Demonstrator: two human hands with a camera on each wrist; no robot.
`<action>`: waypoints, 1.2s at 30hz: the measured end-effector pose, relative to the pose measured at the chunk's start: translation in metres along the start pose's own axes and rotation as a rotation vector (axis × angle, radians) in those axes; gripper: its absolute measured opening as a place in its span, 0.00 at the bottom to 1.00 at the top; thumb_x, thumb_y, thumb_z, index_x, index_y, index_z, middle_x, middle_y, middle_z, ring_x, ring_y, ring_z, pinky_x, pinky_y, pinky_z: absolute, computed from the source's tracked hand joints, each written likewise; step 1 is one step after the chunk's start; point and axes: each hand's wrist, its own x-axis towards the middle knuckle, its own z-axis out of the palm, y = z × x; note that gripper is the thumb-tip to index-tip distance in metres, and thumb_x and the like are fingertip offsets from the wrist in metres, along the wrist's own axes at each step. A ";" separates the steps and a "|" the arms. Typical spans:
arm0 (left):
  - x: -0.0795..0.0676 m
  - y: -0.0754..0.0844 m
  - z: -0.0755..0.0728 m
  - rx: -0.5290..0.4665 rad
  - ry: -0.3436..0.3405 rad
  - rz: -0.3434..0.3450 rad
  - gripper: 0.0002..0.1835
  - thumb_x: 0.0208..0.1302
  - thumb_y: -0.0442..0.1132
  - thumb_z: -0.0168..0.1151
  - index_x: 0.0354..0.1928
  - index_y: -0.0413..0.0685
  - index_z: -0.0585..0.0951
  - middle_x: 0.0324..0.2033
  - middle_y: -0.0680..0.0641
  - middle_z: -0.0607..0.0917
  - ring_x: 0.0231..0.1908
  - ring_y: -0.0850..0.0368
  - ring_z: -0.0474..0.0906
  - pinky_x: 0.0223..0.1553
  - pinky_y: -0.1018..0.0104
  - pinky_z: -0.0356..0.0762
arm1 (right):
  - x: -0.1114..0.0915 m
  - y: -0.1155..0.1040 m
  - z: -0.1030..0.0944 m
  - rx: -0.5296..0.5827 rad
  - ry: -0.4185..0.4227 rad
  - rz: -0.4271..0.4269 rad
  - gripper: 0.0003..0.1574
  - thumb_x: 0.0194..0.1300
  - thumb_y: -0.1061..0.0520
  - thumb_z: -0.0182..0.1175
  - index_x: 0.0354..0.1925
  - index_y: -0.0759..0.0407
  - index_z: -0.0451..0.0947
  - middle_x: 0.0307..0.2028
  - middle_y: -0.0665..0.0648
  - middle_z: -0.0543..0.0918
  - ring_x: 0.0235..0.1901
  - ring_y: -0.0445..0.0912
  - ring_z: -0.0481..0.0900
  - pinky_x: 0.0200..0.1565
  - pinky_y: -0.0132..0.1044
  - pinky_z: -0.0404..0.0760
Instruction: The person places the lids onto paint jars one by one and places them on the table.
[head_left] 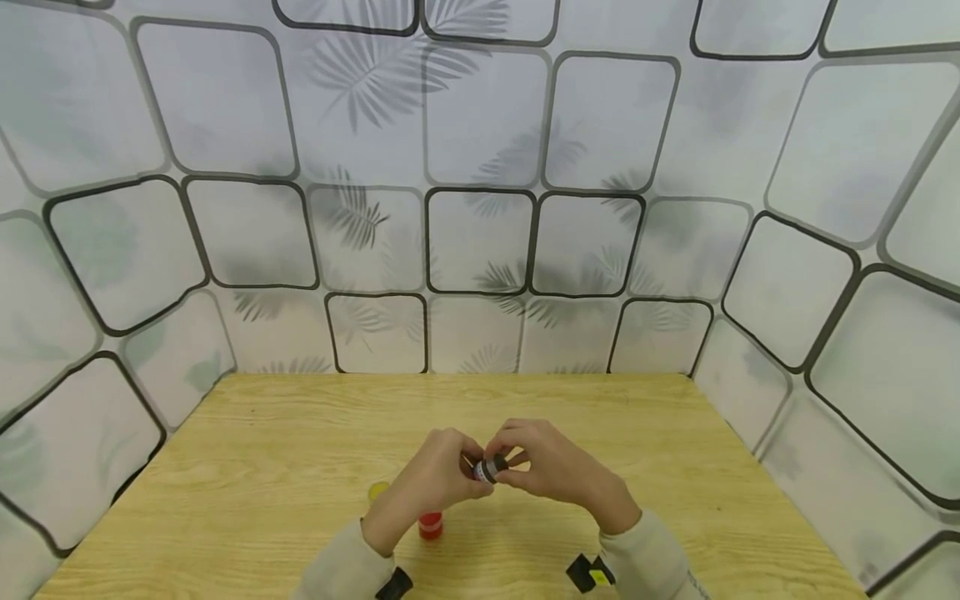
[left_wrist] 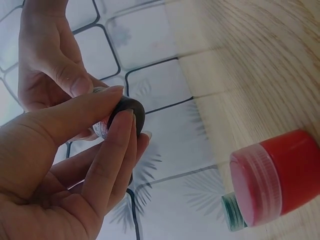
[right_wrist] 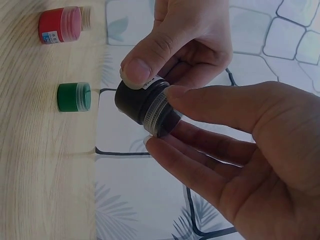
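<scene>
A small black paint jar (right_wrist: 134, 100) with a clear ribbed lid (right_wrist: 158, 114) is held tilted above the table, between both hands. My left hand (head_left: 438, 473) grips the jar's dark body, thumb on one side and fingers on the other. From the right, my right hand (head_left: 555, 468) pinches the lid between thumb and fingertips. Part of a white label shows beside the left thumb in the right wrist view. In the left wrist view, the dark base of the jar (left_wrist: 134, 112) faces the camera and the left fingers cover much of its side.
On the wooden table (head_left: 300, 433) stand a red paint jar (head_left: 431, 527) near the left forearm, a green one (right_wrist: 73, 97), and a yellow round thing (head_left: 378, 490) partly behind that forearm. Patterned white sheeting (head_left: 480, 242) rises around the table's back and sides.
</scene>
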 end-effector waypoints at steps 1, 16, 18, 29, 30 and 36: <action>0.000 0.000 0.000 -0.002 -0.002 0.002 0.06 0.54 0.29 0.77 0.34 0.38 0.89 0.29 0.45 0.91 0.25 0.64 0.84 0.25 0.77 0.80 | 0.000 0.000 0.000 -0.002 -0.002 -0.001 0.12 0.65 0.65 0.70 0.47 0.58 0.86 0.43 0.54 0.85 0.44 0.45 0.86 0.45 0.31 0.88; 0.000 0.000 0.001 -0.003 0.002 0.010 0.05 0.55 0.28 0.76 0.34 0.38 0.89 0.28 0.45 0.91 0.24 0.65 0.83 0.25 0.78 0.78 | 0.001 0.002 -0.001 -0.054 -0.019 0.006 0.09 0.71 0.60 0.66 0.48 0.60 0.85 0.41 0.54 0.89 0.38 0.37 0.87 0.41 0.24 0.85; 0.000 0.000 0.001 -0.004 0.002 0.011 0.05 0.54 0.28 0.76 0.34 0.38 0.89 0.28 0.45 0.91 0.24 0.63 0.83 0.25 0.78 0.78 | 0.001 0.002 0.000 -0.061 -0.019 0.014 0.09 0.72 0.59 0.65 0.48 0.60 0.85 0.40 0.54 0.89 0.37 0.36 0.86 0.40 0.24 0.84; 0.000 -0.001 -0.002 0.005 -0.001 -0.003 0.06 0.56 0.30 0.76 0.35 0.39 0.90 0.31 0.45 0.91 0.26 0.64 0.84 0.27 0.77 0.80 | -0.002 0.003 -0.005 -0.059 -0.001 0.032 0.20 0.72 0.54 0.66 0.57 0.61 0.81 0.53 0.60 0.86 0.48 0.54 0.87 0.44 0.29 0.86; 0.000 -0.001 -0.003 0.005 0.000 -0.006 0.06 0.56 0.30 0.77 0.36 0.39 0.90 0.31 0.45 0.91 0.26 0.64 0.84 0.27 0.77 0.80 | -0.002 0.003 -0.005 -0.056 0.001 0.024 0.19 0.70 0.56 0.67 0.57 0.61 0.81 0.53 0.59 0.86 0.48 0.54 0.87 0.45 0.30 0.87; 0.000 -0.001 -0.004 -0.003 0.002 0.003 0.07 0.54 0.29 0.77 0.36 0.37 0.89 0.31 0.43 0.92 0.26 0.61 0.86 0.27 0.77 0.81 | -0.001 0.003 -0.006 -0.028 0.004 0.002 0.18 0.65 0.62 0.71 0.54 0.57 0.83 0.51 0.55 0.84 0.49 0.48 0.86 0.46 0.35 0.89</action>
